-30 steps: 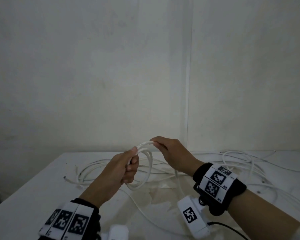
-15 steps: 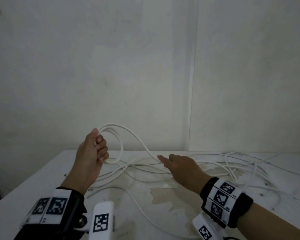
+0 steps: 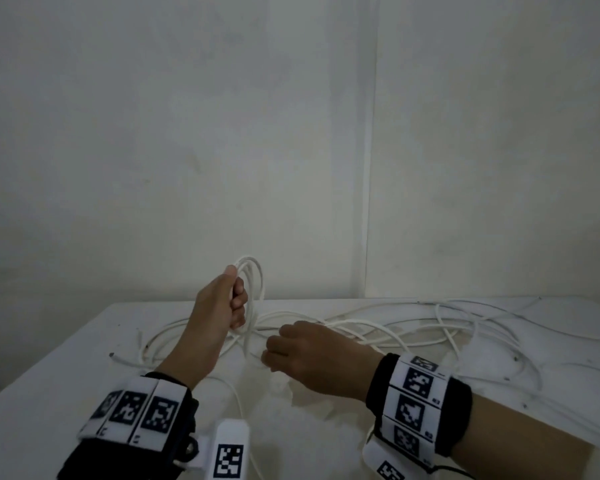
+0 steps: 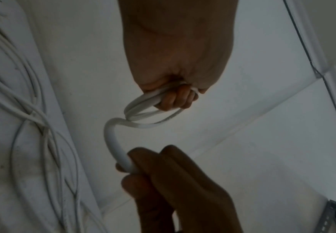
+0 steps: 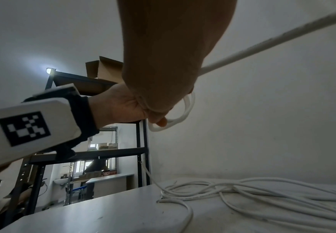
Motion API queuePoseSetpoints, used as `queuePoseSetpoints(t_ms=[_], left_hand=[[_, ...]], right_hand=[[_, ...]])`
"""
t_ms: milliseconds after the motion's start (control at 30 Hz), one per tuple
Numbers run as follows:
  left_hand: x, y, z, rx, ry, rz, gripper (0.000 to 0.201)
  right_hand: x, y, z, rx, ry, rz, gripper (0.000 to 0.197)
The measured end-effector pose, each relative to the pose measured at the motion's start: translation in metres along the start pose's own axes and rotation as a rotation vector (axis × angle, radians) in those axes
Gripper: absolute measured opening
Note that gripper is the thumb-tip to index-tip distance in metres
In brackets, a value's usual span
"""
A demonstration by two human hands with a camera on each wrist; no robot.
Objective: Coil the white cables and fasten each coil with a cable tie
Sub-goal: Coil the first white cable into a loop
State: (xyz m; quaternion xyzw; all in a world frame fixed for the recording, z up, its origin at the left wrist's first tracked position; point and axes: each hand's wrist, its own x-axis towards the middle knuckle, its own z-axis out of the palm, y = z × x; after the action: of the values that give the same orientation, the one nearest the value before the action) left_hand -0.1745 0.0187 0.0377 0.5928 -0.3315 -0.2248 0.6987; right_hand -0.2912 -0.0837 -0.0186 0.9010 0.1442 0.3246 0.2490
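Note:
My left hand [image 3: 238, 294] is raised above the white table [image 3: 59, 362] and grips a small coil of white cable [image 3: 257, 289] with several loops. In the left wrist view its fingers [image 4: 175, 100] curl round the coil [image 4: 143, 102]. My right hand [image 3: 272, 353] is just right of and below the coil, fingers curled. It pinches the strand [image 4: 113, 141] that leads out of the coil, which also shows as the strand [image 5: 272, 41] in the right wrist view. The remaining loose white cable [image 3: 412, 334] lies tangled across the table behind and right of my hands.
The table stands in a corner of white walls [image 3: 187, 150]. A free cable end [image 3: 113, 355] lies near the table's left edge. Left of the table is a black metal shelf [image 5: 95, 152] with a cardboard box [image 5: 103, 67] on top.
My right hand, earlier flat and reaching over the loose cables, has curled onto a strand and drawn left toward the coil. My left hand has moved right with the coil.

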Motion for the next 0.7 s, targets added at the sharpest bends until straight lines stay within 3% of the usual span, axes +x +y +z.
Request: queuePoseSetpoints(t_ms=[100,200,300,400,533,700], left_hand=[[-0.001,-0.001,0.004,0.017,0.007,-0.002,0.039],[0.003,0.001,0.002,-0.083,0.035,0.005,0.040],[0.005,-0.001,0.002,-0.136,0.037,0.011,0.040],[0.004,-0.007,0.009,-0.068,0.023,0.009,0.038],[-0.003,-0.020,0.024,0.090,-0.021,0.023,0.036],[-0.008,-0.033,0.031,0.152,-0.086,0.061,0.032]], right_hand=[[-0.002,0.006,0.002,-0.040,-0.024,0.013,0.030],[-0.011,0.016,0.010,-0.035,-0.035,0.045,0.009],[-0.017,0.022,0.016,-0.022,-0.062,0.073,0.018],[-0.014,0.015,0.017,-0.027,-0.030,0.070,0.010],[-0.006,0.012,0.012,-0.011,0.040,0.087,0.036],[-0.011,0.019,0.017,0.018,0.116,0.078,0.020]])
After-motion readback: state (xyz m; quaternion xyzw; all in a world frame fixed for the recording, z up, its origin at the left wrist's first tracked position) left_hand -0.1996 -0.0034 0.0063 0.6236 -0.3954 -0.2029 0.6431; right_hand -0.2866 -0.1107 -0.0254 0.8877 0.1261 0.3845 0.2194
